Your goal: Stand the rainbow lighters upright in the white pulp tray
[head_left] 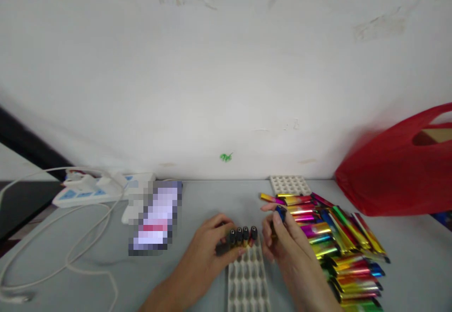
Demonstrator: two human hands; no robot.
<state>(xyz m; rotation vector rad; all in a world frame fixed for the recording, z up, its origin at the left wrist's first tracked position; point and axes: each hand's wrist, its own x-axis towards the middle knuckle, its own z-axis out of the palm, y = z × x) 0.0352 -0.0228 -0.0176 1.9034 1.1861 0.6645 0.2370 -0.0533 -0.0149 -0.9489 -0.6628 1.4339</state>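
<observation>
The left grip (pixel 210 240) curls beside four black-capped cylinders (pixel 246 233) at a white pocketed tray (pixel 247 284), hold unclear; the right grip (pixel 287 240) clasps a dark-topped piece (pixel 281 212).

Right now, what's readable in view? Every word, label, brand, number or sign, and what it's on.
No text can be read.
Phone: screen pixelated, unreadable.
Four black-topped pieces: pale marks on the tops, too small to make out.
Shiny multicoloured pieces: any print is too small or blurred.
Power strip: blue patches, no legible lettering.
Green mark on the wall: no legible word or number.
</observation>
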